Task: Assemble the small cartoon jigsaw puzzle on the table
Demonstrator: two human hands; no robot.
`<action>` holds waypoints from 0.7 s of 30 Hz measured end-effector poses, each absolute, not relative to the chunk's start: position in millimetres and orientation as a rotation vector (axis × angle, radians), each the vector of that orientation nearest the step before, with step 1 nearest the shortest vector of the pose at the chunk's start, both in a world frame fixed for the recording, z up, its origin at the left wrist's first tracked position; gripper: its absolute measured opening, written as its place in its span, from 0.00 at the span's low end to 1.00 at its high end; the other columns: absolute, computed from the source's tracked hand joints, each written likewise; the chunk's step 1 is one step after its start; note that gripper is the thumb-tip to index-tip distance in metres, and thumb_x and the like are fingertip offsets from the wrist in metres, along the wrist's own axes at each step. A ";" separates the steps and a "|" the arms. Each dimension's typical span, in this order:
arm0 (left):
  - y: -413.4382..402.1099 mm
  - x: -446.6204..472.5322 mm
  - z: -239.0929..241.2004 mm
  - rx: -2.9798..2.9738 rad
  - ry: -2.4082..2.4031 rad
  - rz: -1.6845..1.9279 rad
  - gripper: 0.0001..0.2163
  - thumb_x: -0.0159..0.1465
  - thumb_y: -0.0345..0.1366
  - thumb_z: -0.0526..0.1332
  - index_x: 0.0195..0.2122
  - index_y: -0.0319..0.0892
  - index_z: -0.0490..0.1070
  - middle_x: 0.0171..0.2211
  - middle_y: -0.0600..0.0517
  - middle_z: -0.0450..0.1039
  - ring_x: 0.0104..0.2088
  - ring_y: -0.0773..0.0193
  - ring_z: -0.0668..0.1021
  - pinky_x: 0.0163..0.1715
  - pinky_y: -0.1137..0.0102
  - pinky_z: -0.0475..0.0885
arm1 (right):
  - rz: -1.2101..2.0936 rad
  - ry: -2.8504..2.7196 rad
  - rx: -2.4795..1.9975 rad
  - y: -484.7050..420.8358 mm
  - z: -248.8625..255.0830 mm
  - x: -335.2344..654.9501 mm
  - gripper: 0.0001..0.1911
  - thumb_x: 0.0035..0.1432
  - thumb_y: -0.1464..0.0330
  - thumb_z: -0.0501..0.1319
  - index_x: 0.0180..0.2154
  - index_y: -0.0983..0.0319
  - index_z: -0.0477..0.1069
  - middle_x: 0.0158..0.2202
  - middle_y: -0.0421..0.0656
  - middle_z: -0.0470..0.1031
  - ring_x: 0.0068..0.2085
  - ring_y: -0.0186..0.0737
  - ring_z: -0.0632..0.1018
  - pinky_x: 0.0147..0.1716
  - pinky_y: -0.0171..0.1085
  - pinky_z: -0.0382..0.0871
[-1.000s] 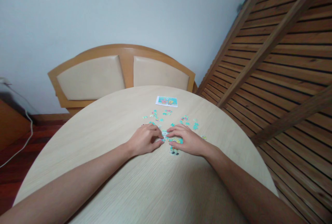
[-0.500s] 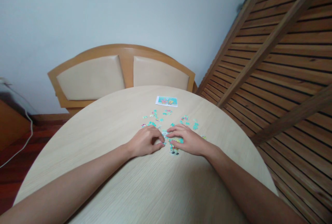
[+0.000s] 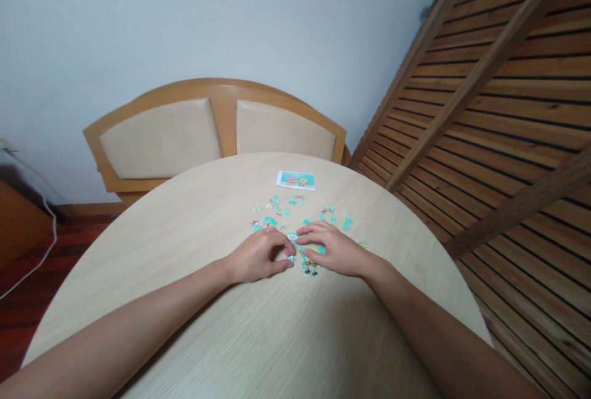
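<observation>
My left hand (image 3: 261, 255) pinches a small pale puzzle piece (image 3: 290, 258) between thumb and fingertips, just left of a partly joined jigsaw puzzle (image 3: 310, 263). The joined part shows a yellow cartoon figure with black shoes on turquoise. Over its upper right side lies my right hand (image 3: 337, 250), fingers stretched and apart, thumb and fingertips touching it and hiding some of it. A pale piece (image 3: 292, 237) shows between the two hands. Beyond them, loose puzzle pieces (image 3: 268, 221) in turquoise, pink and white are scattered on the table.
The round wooden table (image 3: 184, 300) carries a picture card (image 3: 296, 180) at its far side, showing cartoon figures. More pieces (image 3: 347, 224) lie to the right. Behind stands a padded headboard (image 3: 224, 116); a slatted wooden frame (image 3: 484, 109) leans at the right.
The left hand's fingertips have shifted slightly, and the pinched piece shows more clearly beside the joined part. My right hand stays nearly where it was. The view has moved a little.
</observation>
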State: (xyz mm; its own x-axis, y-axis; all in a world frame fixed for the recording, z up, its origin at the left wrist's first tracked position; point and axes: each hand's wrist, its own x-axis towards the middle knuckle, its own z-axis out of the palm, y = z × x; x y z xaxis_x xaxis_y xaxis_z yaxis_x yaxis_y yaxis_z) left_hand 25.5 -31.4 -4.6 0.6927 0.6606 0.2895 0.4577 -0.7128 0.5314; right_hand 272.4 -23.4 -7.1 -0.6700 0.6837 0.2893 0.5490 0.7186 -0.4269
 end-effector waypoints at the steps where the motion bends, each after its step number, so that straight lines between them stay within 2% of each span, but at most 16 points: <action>1: -31.5 25.7 -5.2 2.475 0.851 0.660 0.06 0.61 0.34 0.67 0.40 0.44 0.75 0.39 0.51 0.78 0.42 0.59 0.77 0.47 0.65 0.70 | 0.425 -2.492 -0.944 -23.4 -6.9 272.4 0.13 0.62 0.67 0.64 0.48 0.55 0.78 0.53 0.45 0.77 0.55 0.47 0.74 0.58 0.49 0.64; 10: -34.0 30.5 -5.0 2.500 0.707 0.660 0.06 0.64 0.38 0.67 0.40 0.44 0.75 0.40 0.51 0.79 0.45 0.59 0.78 0.50 0.65 0.68 | 0.428 -2.491 -0.936 -23.4 -6.9 272.9 0.13 0.62 0.66 0.64 0.48 0.56 0.78 0.53 0.45 0.77 0.55 0.47 0.74 0.58 0.49 0.64; 21: -34.7 33.2 -4.4 2.534 0.753 0.654 0.06 0.66 0.40 0.65 0.40 0.45 0.75 0.39 0.51 0.79 0.45 0.58 0.78 0.48 0.64 0.68 | 0.427 -2.495 -0.923 -23.1 -7.5 272.7 0.13 0.62 0.66 0.65 0.49 0.55 0.78 0.53 0.45 0.77 0.56 0.47 0.74 0.59 0.50 0.64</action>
